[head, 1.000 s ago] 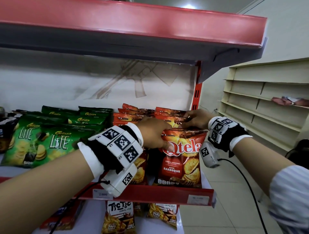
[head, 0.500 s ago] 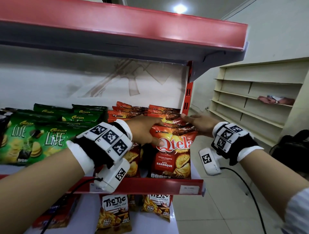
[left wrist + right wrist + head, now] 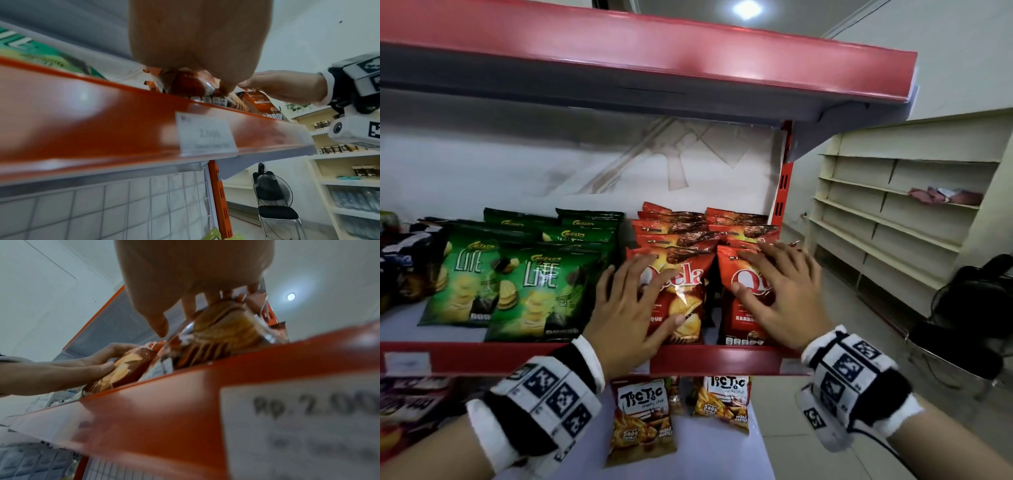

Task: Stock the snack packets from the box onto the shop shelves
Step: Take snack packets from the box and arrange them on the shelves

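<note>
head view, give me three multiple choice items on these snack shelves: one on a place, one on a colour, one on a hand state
1. Where do the Tic Tac packets stand?
A. on the shelf below the Qtela packets
B. beside the green packets
C. on the top shelf

2. What colour are the Chitato Lite packets?
A. blue
B. green
C. yellow

3. How does the left hand lie?
A. curled in a fist, away from the shelf
B. pinching a price tag
C. fingers spread flat on a front Qtela packet

Answers:
1. A: they show under the red shelf edge that carries the Qtela rows.
2. B: their fronts are green, left of the red Qtela rows.
3. C: its straight fingers press the packet's face, while the right hand presses the neighbouring one likewise.
</note>
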Motion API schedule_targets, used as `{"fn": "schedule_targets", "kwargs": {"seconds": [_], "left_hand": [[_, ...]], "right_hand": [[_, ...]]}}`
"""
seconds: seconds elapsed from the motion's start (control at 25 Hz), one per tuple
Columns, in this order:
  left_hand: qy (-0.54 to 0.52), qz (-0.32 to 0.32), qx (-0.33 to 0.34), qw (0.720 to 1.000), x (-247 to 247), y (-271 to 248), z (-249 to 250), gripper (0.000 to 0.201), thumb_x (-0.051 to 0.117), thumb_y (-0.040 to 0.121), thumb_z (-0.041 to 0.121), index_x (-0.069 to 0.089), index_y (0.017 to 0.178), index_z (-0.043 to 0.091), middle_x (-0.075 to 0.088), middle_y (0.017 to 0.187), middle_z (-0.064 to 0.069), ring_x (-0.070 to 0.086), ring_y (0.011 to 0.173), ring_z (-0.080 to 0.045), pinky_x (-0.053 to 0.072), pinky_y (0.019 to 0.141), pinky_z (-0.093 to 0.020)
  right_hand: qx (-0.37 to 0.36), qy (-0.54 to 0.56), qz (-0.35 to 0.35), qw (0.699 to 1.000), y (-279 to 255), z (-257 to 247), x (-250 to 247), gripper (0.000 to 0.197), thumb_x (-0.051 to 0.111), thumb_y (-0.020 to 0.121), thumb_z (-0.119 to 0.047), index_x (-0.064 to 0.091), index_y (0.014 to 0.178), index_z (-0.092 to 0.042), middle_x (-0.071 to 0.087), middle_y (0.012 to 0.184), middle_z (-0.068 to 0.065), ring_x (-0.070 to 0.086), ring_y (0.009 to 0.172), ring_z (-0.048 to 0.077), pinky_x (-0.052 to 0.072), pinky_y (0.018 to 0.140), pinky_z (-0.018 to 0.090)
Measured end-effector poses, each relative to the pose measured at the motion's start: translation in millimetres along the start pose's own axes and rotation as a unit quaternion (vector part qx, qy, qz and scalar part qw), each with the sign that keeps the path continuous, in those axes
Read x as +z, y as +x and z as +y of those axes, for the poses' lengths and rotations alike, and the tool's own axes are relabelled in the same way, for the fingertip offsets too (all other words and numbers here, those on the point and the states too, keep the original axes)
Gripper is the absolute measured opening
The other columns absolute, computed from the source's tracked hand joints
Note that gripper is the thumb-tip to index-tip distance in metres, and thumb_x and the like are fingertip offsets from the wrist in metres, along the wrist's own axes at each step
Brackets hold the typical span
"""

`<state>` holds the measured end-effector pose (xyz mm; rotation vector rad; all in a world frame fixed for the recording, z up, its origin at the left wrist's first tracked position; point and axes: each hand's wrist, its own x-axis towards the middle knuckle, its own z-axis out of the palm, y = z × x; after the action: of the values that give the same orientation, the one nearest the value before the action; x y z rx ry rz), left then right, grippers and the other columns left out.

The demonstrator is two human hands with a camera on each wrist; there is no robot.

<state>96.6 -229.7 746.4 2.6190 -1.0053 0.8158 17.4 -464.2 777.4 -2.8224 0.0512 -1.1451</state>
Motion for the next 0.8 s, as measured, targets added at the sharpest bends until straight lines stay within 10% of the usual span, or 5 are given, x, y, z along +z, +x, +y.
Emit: {"fn": "schedule_targets", "kwargs": {"seconds": [0.16,0.36,0.48,0.6,0.8], "left_hand": [[0.004,0.007,-0.010,1.000,22.6,6.7,-8.2,0.073,0.004,0.084,0.073,-0.020,0.145,0.042,-0.035,0.153,0.000,-0.033,0.140,-0.017,-0.025,0.110,-0.045],[-0.154,-0.018,-0.041,0.987,23.8,6.9,-5.7,0.085,0.017,0.077,0.082,-0.035,0.136,0.047,-0.052,0.141,-0.001,-0.041,0.135,-0.023,-0.018,0.110,-0.045],[-0.370,-0.024,-0.133,0.919,21.8,0.0,-3.6,0.120,0.050,0.064,0.079,-0.042,0.133,0.042,-0.027,0.157,-0.001,-0.010,0.147,-0.024,0.006,0.117,-0.048],[-0.431,-0.040,-0.161,0.887,24.4,2.1,-6.6,0.117,0.068,0.067,0.060,-0.006,0.150,0.023,0.039,0.149,-0.003,0.045,0.130,-0.018,0.039,0.108,-0.037],[-0.470,-0.001,-0.172,0.866,30.2,12.9,1.5,0.094,0.075,0.075,0.037,0.015,0.143,0.011,0.049,0.133,-0.002,0.051,0.121,-0.017,0.040,0.096,-0.026]], "right_hand": [[0.065,-0.053,-0.081,0.993,1.3,-1.2,28.3,0.068,0.017,0.084,-0.076,-0.002,0.145,-0.051,-0.012,0.159,-0.011,-0.022,0.145,0.015,-0.018,0.115,0.045],[0.079,0.040,-0.063,0.994,0.4,1.1,33.5,0.070,0.020,0.081,-0.077,-0.007,0.143,-0.055,-0.020,0.158,-0.012,-0.025,0.143,0.010,-0.011,0.117,0.048],[0.185,0.205,0.045,0.960,-9.5,1.0,28.4,0.094,0.047,0.074,-0.077,-0.002,0.147,-0.045,-0.013,0.159,-0.010,-0.009,0.147,0.015,0.005,0.117,0.050],[0.280,0.294,0.083,0.910,-19.2,-3.2,28.1,0.120,0.066,0.062,-0.070,-0.006,0.150,-0.031,0.008,0.160,0.003,0.012,0.147,0.022,0.014,0.118,0.049],[0.286,0.318,0.097,0.899,-16.7,-4.0,28.8,0.121,0.074,0.060,-0.057,0.000,0.151,-0.027,0.034,0.151,0.002,0.030,0.138,0.023,0.028,0.114,0.046]]}}
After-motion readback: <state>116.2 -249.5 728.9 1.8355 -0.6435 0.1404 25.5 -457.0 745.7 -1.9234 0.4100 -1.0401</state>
